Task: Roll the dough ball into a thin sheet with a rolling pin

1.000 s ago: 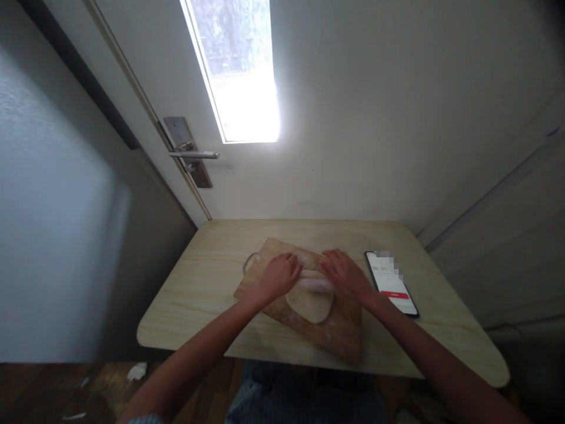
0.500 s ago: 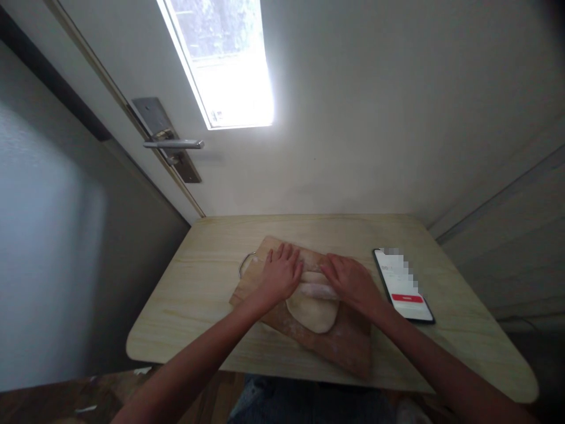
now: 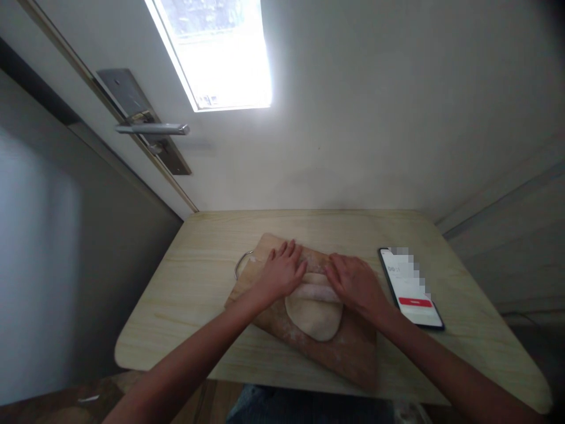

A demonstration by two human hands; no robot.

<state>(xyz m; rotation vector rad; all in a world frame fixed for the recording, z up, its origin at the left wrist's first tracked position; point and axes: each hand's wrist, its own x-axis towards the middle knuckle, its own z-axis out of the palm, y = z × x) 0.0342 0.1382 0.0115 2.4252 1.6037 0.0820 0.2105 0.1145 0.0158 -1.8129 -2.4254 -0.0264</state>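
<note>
A flat round of pale dough lies on a floured wooden board. Across the dough's far edge rests a floured rolling pin. My left hand lies on the pin's left end, fingers stretched flat and pointing away from me. On the pin's right end my right hand presses palm down, fingers laid flat together. Both ends of the pin are hidden under my hands.
The board has a metal loop handle at its left end and sits on a light wooden table. A phone with a lit screen lies right of the board. A door with a lever handle stands behind the table.
My left fingers have gone from curled to stretched out flat over the pin. The view has shifted, so the door handle sits further up and left.
</note>
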